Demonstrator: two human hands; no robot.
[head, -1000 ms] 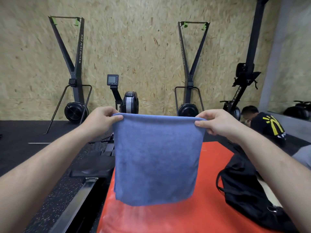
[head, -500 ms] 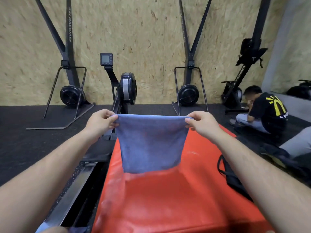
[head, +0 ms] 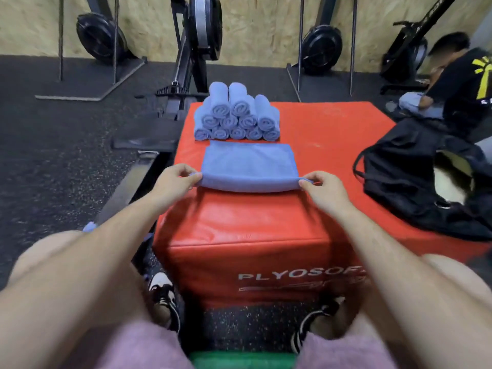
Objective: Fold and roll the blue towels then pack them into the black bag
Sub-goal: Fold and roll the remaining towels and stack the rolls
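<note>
Dark speckled floor (head: 66, 155); exercise machines stand along the far wall. A second person (head: 463, 83) sits on the floor, far right.

Red padded worktop (head: 332, 155) sits directly ahead, between the knees, with "PLYOSOF…" printed on its near face.

Black bag (head: 407, 177) lies on the right part of the worktop, slumped, its mouth open to a pale interior. It is well apart from the towels.

Stack of rolled blue towels (head: 237, 115) sits at the far edge of the worktop, left of centre, in three tiers with the spiral ends facing the camera.

Folded blue towel (head: 247, 166) lies flat just in front of the stack, a thin strip of red between them. Its near edge is raised into a soft fold.

Left hand (head: 173, 182) pinches the near left corner, fingers (head: 190, 178) closed on the cloth. Right hand (head: 323, 186) pinches the near right corner in the same way, fingers (head: 308, 182) narrow on the fabric.
</note>
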